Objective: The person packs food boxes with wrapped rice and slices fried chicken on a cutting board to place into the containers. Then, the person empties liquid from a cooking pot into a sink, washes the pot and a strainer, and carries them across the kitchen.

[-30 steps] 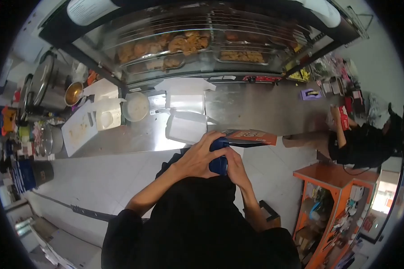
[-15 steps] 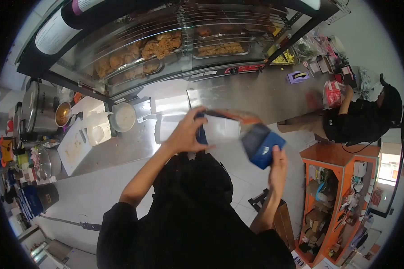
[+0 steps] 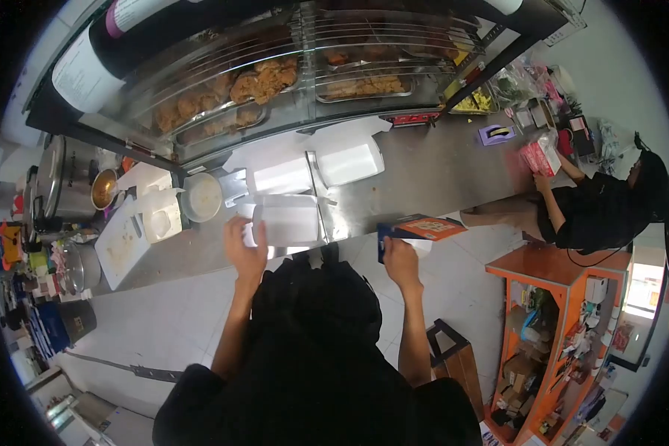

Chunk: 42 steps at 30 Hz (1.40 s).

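Blue-and-orange carton [image 3: 431,227] clamped in right hand [image 3: 402,264], near edge of steel counter [image 3: 424,167]; left hand [image 3: 245,251] fingers apart at open white box [image 3: 288,223], contact unclear; another white box [image 3: 351,165] farther back.

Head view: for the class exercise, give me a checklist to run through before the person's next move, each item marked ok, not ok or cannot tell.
1. Carton in hand: ok. The right hand holds the blue-and-orange carton.
2. Carton set down: not ok. It is held up near the counter's front edge.
3. Left hand off the carton: ok. The left hand is at the left side of the nearest white box.
4. Left hand gripping that box: cannot tell.
5. Right-hand white box open: ok. Its inside faces up.
6. Co-worker clear: ok. Their hands hold a red-and-white package, apart from the carton.
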Each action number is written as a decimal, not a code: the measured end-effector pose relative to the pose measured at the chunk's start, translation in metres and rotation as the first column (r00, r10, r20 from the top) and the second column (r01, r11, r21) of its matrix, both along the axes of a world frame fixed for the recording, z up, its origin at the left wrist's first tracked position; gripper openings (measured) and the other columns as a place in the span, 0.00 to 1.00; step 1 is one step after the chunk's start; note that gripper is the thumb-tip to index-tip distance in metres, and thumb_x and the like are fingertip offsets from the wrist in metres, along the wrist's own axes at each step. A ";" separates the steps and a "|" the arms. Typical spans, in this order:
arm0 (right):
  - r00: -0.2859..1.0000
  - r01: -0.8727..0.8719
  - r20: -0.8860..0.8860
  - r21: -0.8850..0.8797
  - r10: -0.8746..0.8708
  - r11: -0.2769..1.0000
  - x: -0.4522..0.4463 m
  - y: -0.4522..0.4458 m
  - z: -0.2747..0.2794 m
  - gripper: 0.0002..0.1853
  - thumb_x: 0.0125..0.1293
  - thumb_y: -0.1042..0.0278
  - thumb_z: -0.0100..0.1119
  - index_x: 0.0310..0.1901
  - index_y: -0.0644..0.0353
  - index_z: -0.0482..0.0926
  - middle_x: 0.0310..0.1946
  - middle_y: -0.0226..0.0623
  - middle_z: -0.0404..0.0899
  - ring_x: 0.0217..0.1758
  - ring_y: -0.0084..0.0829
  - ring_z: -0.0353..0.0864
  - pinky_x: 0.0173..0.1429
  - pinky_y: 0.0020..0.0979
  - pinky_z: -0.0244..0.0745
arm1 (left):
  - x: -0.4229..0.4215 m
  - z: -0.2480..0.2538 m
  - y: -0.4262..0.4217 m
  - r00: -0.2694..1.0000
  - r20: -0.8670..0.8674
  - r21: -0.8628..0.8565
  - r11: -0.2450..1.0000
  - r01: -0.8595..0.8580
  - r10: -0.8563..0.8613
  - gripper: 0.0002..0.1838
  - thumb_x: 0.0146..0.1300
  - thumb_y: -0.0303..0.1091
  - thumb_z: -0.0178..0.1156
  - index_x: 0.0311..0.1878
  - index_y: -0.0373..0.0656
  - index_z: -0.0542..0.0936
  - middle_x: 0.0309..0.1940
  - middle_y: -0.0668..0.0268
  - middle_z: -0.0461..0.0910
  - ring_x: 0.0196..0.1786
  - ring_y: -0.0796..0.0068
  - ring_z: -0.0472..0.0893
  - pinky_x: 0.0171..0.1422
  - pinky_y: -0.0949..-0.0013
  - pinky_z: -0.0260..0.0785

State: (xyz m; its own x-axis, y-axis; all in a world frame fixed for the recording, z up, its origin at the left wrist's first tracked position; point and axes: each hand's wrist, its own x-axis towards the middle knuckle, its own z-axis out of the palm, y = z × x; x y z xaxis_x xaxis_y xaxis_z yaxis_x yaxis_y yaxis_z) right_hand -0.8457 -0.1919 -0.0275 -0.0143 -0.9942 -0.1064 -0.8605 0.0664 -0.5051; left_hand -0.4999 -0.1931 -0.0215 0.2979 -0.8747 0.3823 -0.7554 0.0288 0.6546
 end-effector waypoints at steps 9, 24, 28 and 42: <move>0.984 -0.152 0.113 0.112 0.139 0.982 0.091 -0.089 -0.079 0.18 0.73 0.54 0.46 0.41 0.62 0.77 0.33 0.57 0.82 0.41 0.61 0.80 0.47 0.57 0.74 | 0.035 -0.126 0.008 0.994 -0.079 0.407 0.913 -0.035 0.073 0.19 0.63 0.31 0.54 0.53 0.26 0.71 0.26 0.40 0.80 0.32 0.35 0.80 0.42 0.43 0.72; 0.988 -0.053 0.144 -0.060 0.061 0.997 0.118 -0.123 -0.075 0.16 0.72 0.58 0.45 0.46 0.60 0.79 0.39 0.52 0.83 0.45 0.58 0.81 0.49 0.53 0.74 | 0.017 -0.098 -0.016 0.939 0.020 0.587 0.756 -0.289 0.343 0.19 0.54 0.31 0.56 0.46 0.25 0.74 0.33 0.34 0.80 0.40 0.36 0.82 0.50 0.45 0.76; 0.972 -0.110 0.213 0.039 0.099 0.993 0.123 -0.120 -0.087 0.19 0.72 0.57 0.46 0.52 0.64 0.78 0.42 0.56 0.83 0.47 0.59 0.81 0.51 0.52 0.75 | 0.007 -0.100 -0.022 0.945 -0.002 0.568 0.779 -0.267 0.326 0.22 0.57 0.34 0.56 0.50 0.25 0.74 0.34 0.33 0.80 0.42 0.36 0.82 0.52 0.46 0.76; 0.926 -0.137 0.336 -0.123 0.171 0.983 0.044 0.015 -0.065 0.11 0.70 0.65 0.56 0.46 0.63 0.81 0.36 0.49 0.84 0.37 0.45 0.85 0.44 0.39 0.78 | 0.038 -0.126 0.132 0.982 -0.107 0.491 0.867 -0.085 0.157 0.15 0.68 0.40 0.56 0.44 0.37 0.82 0.33 0.52 0.85 0.30 0.52 0.84 0.38 0.51 0.75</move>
